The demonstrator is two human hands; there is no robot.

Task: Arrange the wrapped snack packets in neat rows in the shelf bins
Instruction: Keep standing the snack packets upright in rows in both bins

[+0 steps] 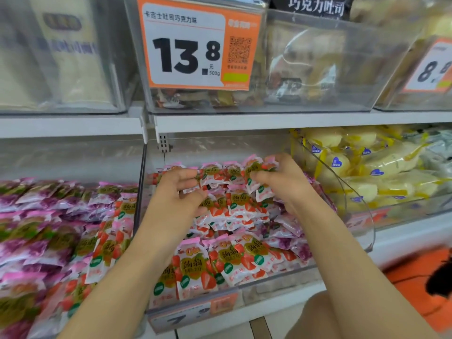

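Left hand (181, 192) and right hand (283, 184) are both reaching deep into the middle bin (281, 283), forearms coming in from the bottom edge. Nearest the camera, a blurred price label (193, 315) is sitting on the shelf lip just below the bin's clear front wall. Behind that wall, strawberry packets (234, 260) are standing in a front row, pink tops up. The rows behind are lying looser and overlapping, with a few purple ones mixed in at the right side. Left hand is sitting over the back rows at bin left, fingers curled, thumb pointing right. A white packet edge is showing between thumb and fingers, but I can't tell if it's gripping or just touching. Right hand is working the back row at bin right, pinching a back-row packet (255, 168) between thumb and curled fingers. Its pink top is sticking up above the fingertips and touching the neighbouring packets on its left. A black divider (140, 192) is separating this bin from the purple packets (36, 216) filling the left bin. Yellow-banded bread packs (362, 167) are lying in the right bin. Farther up, an orange price tag (190, 47) reading 13.8 is hanging on the upper bin (330, 99).
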